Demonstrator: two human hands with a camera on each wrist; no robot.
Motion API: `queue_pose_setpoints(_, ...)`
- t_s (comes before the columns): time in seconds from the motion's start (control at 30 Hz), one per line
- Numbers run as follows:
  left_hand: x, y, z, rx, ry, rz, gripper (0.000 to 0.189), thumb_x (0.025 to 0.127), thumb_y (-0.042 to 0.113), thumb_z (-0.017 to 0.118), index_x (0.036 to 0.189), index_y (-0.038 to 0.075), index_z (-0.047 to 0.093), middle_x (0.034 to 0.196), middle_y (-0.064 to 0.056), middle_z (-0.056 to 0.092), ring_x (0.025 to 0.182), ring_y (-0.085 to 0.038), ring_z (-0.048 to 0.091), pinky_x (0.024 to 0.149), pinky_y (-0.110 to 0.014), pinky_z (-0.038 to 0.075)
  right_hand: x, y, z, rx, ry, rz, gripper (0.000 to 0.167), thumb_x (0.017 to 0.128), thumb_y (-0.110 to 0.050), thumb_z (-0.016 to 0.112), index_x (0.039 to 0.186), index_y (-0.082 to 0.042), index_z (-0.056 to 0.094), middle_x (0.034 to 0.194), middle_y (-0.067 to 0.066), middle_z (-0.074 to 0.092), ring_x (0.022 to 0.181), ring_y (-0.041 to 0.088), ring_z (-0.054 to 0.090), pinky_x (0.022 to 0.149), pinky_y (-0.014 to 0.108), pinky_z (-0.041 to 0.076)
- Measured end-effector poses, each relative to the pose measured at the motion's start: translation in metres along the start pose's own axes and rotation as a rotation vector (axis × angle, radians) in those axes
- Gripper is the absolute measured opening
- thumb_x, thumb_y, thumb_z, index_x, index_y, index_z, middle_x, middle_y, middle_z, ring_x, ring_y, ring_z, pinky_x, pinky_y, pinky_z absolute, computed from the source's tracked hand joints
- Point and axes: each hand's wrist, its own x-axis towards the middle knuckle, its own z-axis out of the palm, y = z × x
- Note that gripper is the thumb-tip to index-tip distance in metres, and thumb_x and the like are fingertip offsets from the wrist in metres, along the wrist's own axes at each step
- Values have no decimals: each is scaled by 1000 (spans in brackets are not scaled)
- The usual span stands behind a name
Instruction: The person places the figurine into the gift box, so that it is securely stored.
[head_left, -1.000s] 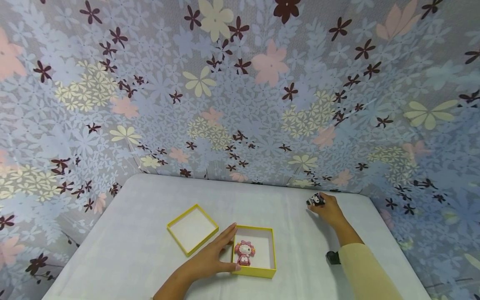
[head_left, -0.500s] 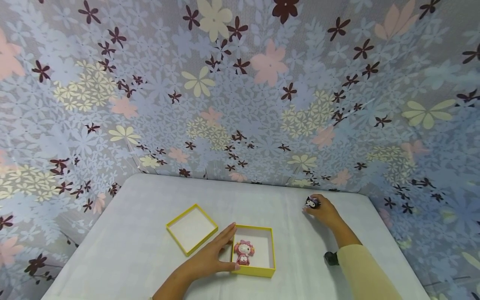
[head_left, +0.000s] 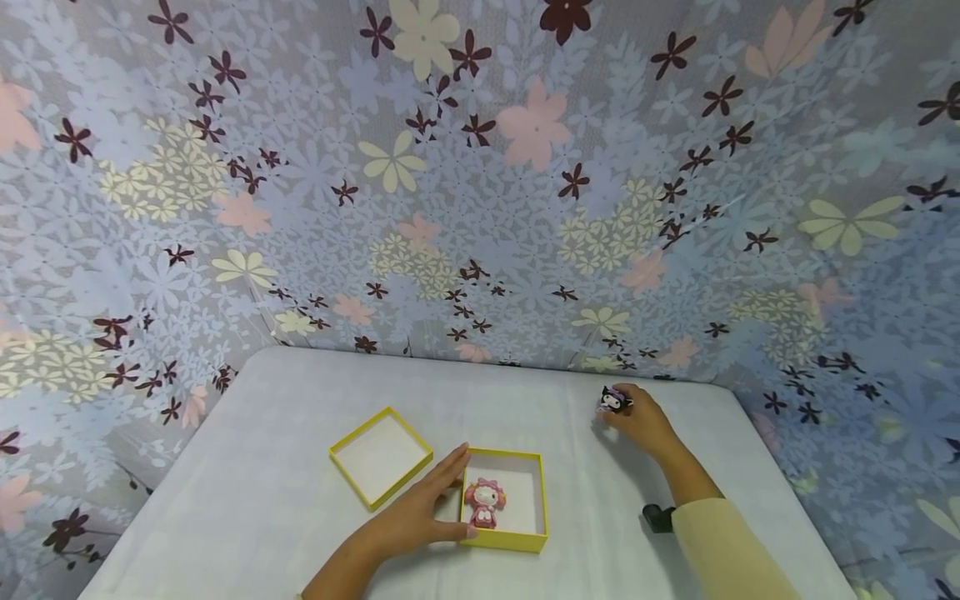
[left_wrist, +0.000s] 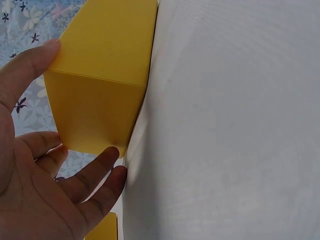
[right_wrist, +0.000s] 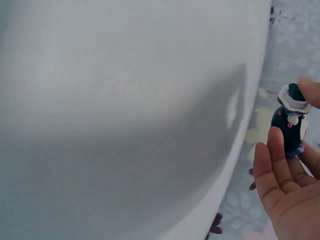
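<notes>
In the right wrist view the right hand (right_wrist: 287, 185) is cut off at the 4 o'clock corner, and its fingers cover part of the dark figurine (right_wrist: 291, 122), whose face is too small to read in the head view. In the left wrist view the left hand (left_wrist: 35, 175) runs off at 8 o'clock, and the yellow box (left_wrist: 102, 75) is cropped at 12 o'clock, its inside hidden.

A yellow box (left_wrist: 102, 75) fills the upper left, one corner edge facing the camera, standing on the white surface (left_wrist: 230, 130) that spreads across the right. The left hand (left_wrist: 35, 190) has its grip spread around that corner: thumb tip against the upper side wall, fingers (left_wrist: 95, 172) straight and touching the lower wall near its base. Another yellow piece (left_wrist: 102, 229) peeks in at the bottom edge. Floral fabric (left_wrist: 25, 15) shows top left.
</notes>
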Motion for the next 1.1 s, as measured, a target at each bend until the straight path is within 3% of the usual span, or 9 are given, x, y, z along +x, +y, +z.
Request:
queue_pose_setpoints(0.3, 2, -3, 0, 6, 6, 12, 103, 85, 47, 79, 163, 32, 14, 171, 16, 5, 146, -20, 41, 122, -40, 36, -15, -24, 6, -17, 42, -81, 70, 92, -28, 75, 147, 2, 45, 128, 26, 56, 97, 28, 62, 72, 32, 53)
queue_pose_setpoints(0.53, 2, -3, -1, 2, 3, 7, 103, 85, 47, 79, 163, 31, 14, 172, 13, 5, 145, -20, 42, 121, -41, 36, -30, -41, 7, -15, 61, -91, 69, 92, -30, 75, 149, -6, 45, 134, 22, 54, 98, 27, 63, 78, 38, 55)
queue_pose_setpoints(0.8, 1, -3, 0, 9, 11, 14, 103, 84, 48, 79, 163, 32, 15, 172, 14, 6, 145, -21, 43, 121, -41, 36, -49, -60, 10, 21, 47, -100, 69, 92, -35, 75, 150, -13, 45, 139, 18, 52, 101, 25, 63, 77, 35, 56)
queue_pose_setpoints(1.1, 1, -2, -1, -18, 4, 11, 103, 84, 45, 80, 163, 29, 15, 172, 9, 6, 145, -22, 42, 121, -42, 36, -70, -74, 17, 88, 47, -176, 69, 91, -38, 76, 150, -18, 46, 131, 12, 56, 104, 23, 63, 91, 42, 57)
